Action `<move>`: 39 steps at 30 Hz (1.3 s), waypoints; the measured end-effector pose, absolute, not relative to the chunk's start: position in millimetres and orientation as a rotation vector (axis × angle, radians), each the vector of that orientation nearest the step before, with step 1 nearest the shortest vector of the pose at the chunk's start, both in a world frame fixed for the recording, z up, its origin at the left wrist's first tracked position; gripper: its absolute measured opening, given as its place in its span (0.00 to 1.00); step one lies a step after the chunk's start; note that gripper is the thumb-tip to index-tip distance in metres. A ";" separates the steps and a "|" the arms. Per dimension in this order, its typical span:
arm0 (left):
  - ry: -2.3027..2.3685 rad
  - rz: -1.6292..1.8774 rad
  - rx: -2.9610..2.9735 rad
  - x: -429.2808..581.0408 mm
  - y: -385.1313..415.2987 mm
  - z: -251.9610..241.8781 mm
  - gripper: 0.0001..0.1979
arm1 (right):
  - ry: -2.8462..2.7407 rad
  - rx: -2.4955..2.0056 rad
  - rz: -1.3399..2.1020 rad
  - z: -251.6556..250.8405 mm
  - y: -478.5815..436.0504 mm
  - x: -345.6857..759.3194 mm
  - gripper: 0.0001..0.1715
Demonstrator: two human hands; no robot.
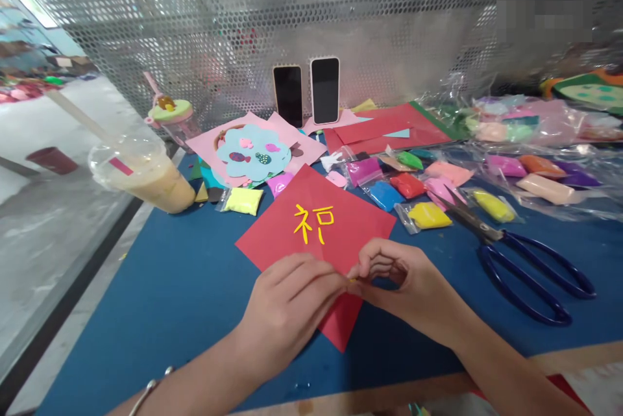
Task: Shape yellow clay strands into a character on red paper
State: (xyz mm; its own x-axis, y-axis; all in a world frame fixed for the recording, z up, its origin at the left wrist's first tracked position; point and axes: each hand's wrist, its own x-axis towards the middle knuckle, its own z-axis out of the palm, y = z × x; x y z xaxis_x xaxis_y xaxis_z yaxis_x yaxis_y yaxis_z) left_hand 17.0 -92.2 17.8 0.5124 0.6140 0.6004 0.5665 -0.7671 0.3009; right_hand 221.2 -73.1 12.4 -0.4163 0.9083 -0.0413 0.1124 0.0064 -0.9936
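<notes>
A square of red paper [277,234] lies with one corner toward me on the blue table, bearing yellow clay strokes [305,224] that form part of a Chinese character. Over its lower half, my left hand [289,305] and my right hand [411,283] meet at the fingertips. Between them shows a tiny bit of yellow clay [352,281], pinched from both sides; most of it is hidden by the fingers. A bag of yellow clay [431,215] sits just beyond the paper's right corner.
Large blue-handled scissors [491,234] lie open at right, near several bags of coloured clay [384,195]. A drink cup [146,176] leans at left. Two phones [325,91] stand against the perforated metal panel [233,26], behind cut-paper pieces [302,150].
</notes>
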 end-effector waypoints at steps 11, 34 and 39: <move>1.186 1.274 2.365 25.0 -89.8 19.3 0.07 | -1.486 -1.058 1.482 11.0 -75.1 220.2 0.11; 0.986 1.056 2.745 41.4 -93.6 25.3 0.08 | -2.025 -1.511 -0.029 -7.9 -90.4 285.8 0.11; 0.701 0.579 3.370 86.2 -100.8 1.1 0.09 | -2.055 -1.492 -0.210 -34.4 -91.3 314.1 0.14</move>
State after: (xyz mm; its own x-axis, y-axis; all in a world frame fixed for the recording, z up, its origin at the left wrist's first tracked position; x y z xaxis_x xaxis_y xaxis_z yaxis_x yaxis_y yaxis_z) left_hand 86.2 -100.8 1.1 0.8685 0.3194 0.3791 0.4327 -0.8616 -0.2653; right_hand 314.1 -91.3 -34.4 -0.2020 0.8176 0.5392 0.9098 0.3605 -0.2058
